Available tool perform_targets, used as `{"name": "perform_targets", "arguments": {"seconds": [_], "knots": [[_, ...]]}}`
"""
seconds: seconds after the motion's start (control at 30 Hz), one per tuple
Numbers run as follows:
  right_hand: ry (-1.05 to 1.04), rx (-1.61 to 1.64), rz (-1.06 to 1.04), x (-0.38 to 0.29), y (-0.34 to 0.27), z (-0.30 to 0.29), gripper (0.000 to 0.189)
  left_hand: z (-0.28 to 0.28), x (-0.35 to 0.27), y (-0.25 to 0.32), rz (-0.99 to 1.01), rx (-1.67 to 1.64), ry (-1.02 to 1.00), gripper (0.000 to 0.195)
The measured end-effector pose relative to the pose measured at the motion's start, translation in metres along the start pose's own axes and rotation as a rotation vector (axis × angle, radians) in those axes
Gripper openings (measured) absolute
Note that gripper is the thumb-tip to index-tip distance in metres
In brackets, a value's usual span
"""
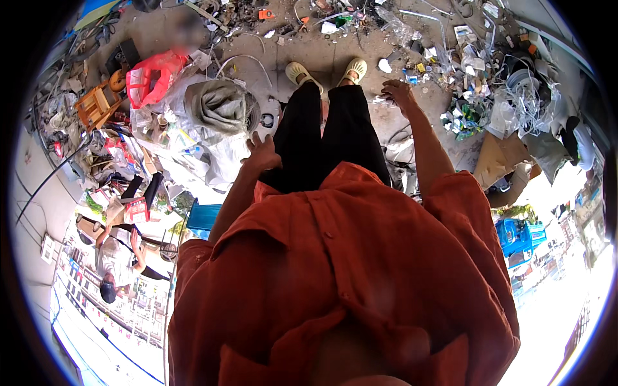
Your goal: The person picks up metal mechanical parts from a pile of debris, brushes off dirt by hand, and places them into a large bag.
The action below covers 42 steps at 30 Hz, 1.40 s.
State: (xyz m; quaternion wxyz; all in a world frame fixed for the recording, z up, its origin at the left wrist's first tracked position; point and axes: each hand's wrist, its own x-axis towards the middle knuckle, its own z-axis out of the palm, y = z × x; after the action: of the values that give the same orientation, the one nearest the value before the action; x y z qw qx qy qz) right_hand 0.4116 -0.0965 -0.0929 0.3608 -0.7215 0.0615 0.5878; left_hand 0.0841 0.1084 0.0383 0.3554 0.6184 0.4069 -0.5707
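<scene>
My left hand (263, 153) hangs beside my black trousers with its fingers apart and nothing in it. Close to it on the left lies a large pale plastic sack (212, 157). On top of that rests a folded grey-green woven sack (217, 103). My right hand (400, 96) reaches out over the concrete floor (333, 48), its fingers loosely curled. A small whitish scrap (383, 100) shows right by those fingertips; whether they touch or hold it is unclear.
Scrap plastic and tubing (524, 96) heap up at right, near a cardboard box (499, 157). To the left are a red bag (157, 79) and a small wooden stool (98, 103). Another person (118, 255) is at lower left. Loose litter (338, 21) covers the floor ahead.
</scene>
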Motion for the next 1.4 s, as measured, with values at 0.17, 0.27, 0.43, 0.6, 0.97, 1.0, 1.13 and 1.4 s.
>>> {"name": "perform_targets", "arguments": {"seconds": [0.17, 0.27, 0.43, 0.6, 0.97, 1.0, 1.13, 1.4], "knots": [[0.011, -0.091, 0.118, 0.024, 0.016, -0.004, 0.019, 0.027, -0.007, -0.026, -0.019, -0.04, -0.084, 0.116], [-0.082, -0.129, 0.131, 0.051, 0.031, 0.002, 0.022, 0.046, -0.011, -0.024, -0.085, -0.135, -0.105, 0.122], [-0.168, -0.205, 0.184, 0.104, 0.037, 0.035, 0.02, 0.043, -0.015, -0.017, -0.048, -0.262, 0.015, 0.129], [-0.191, -0.127, 0.212, 0.167, 0.052, 0.098, 0.016, 0.029, 0.031, -0.015, -0.044, -0.28, 0.068, 0.117], [-0.238, -0.429, 0.409, 0.261, 0.29, 0.217, 0.02, -0.081, 0.282, -0.022, 0.322, -0.516, 0.704, 0.063], [-0.197, -0.743, 0.608, 0.262, 0.298, 0.227, 0.032, -0.081, 0.305, -0.024, 0.429, -0.346, 0.771, 0.052], [-0.207, -0.867, 0.674, 0.252, 0.354, 0.233, 0.048, -0.075, 0.375, -0.019, 0.525, -0.221, 0.764, 0.06], [-0.204, -0.369, 0.535, 0.231, 0.409, 0.251, 0.07, -0.093, 0.42, 0.013, 0.399, -0.442, 0.674, 0.057]]}}
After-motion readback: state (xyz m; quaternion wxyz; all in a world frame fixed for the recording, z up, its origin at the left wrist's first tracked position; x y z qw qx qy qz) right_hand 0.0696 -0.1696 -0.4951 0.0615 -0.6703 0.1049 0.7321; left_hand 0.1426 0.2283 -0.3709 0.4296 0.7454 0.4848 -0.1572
